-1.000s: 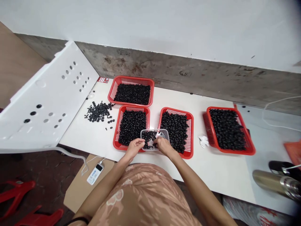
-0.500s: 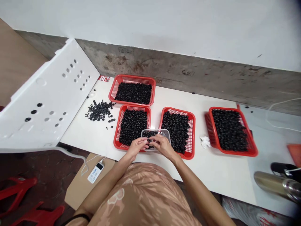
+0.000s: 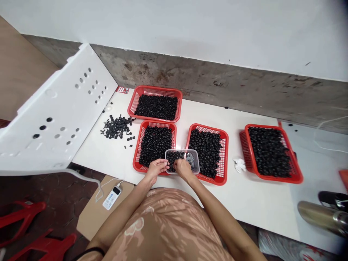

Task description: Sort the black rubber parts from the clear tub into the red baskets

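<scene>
A clear plastic box (image 3: 182,152) of small black rubber rings sits over the rim of a red mesh basket (image 3: 137,145), also full of black rings. My left hand (image 3: 156,169) lies at the box's left edge, its fingers at the rim. My right hand (image 3: 181,168) dips its fingertips among the rings inside the box. Whether either hand grips anything is hidden by the fingers. Another red basket (image 3: 225,156) of rings lies under the box's right side.
Two more filled red baskets (image 3: 154,87) (image 3: 277,177) and a loose heap of black rings (image 3: 116,127) stand on the white table (image 3: 103,159). A perforated white panel (image 3: 54,105) leans at left. A steel flask (image 3: 323,219) lies at lower right.
My hands have drawn closer together over the box, and my right hand has dipped lower among the rings. The whole scene has shifted slightly right in view.
</scene>
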Action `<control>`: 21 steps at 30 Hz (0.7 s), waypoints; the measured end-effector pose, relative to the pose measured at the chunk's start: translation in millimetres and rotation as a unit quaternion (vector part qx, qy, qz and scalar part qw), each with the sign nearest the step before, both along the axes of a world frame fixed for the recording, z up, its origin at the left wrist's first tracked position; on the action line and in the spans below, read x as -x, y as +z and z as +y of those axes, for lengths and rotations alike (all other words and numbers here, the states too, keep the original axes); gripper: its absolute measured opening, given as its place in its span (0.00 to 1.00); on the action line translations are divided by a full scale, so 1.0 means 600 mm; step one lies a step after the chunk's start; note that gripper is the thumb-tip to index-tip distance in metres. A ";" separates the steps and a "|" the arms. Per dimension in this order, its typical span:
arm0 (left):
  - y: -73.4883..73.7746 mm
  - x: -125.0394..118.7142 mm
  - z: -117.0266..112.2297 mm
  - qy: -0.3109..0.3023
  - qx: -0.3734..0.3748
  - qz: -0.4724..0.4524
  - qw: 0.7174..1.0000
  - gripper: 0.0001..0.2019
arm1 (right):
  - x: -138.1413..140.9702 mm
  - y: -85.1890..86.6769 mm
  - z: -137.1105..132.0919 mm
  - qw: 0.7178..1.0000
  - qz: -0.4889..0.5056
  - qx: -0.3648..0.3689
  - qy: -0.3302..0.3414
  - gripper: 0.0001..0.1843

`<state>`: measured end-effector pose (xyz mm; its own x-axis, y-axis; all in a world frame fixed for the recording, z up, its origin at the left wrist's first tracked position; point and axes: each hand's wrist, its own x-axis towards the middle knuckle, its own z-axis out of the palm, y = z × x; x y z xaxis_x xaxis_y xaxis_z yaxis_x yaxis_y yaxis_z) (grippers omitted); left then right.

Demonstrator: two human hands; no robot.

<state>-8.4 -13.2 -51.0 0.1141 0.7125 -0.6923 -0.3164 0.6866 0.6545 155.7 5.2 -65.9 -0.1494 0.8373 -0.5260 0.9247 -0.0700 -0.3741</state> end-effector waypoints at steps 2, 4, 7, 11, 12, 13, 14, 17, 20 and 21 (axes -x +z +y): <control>-0.008 0.000 -0.003 -0.006 0.001 0.003 1.000 0.14 | 0.006 -0.007 -0.001 1.000 -0.027 -0.002 0.003 0.13; -0.014 -0.001 -0.005 -0.009 0.000 0.006 1.000 0.14 | 0.010 -0.010 -0.002 0.999 -0.048 -0.004 0.007 0.14; -0.018 -0.002 -0.006 -0.007 -0.007 0.008 1.000 0.15 | 0.015 -0.009 -0.004 0.997 -0.074 -0.012 0.012 0.15; -0.013 -0.006 -0.005 -0.001 -0.005 0.008 1.000 0.14 | 0.030 -0.005 -0.005 0.995 -0.089 -0.031 0.023 0.15; -0.011 -0.007 -0.005 0.000 -0.003 0.007 1.000 0.14 | 0.033 -0.005 -0.005 0.995 -0.089 -0.033 0.026 0.14; -0.010 -0.008 -0.005 0.000 -0.003 0.006 1.000 0.14 | 0.036 -0.004 -0.003 0.995 -0.089 -0.033 0.027 0.14; -0.009 -0.008 -0.005 0.001 -0.003 0.006 1.000 0.14 | 0.037 -0.004 -0.002 0.995 -0.089 -0.034 0.028 0.14; -0.007 -0.008 -0.005 0.002 -0.005 0.008 1.000 0.14 | 0.031 0.002 0.001 0.995 -0.086 -0.037 0.027 0.14; -0.008 -0.008 -0.007 -0.003 -0.014 0.024 1.000 0.15 | 0.011 0.019 -0.004 0.996 -0.072 -0.049 0.025 0.13; -0.008 -0.009 -0.008 -0.009 -0.022 0.032 0.999 0.16 | 0.003 0.026 -0.008 0.996 -0.064 -0.056 0.025 0.13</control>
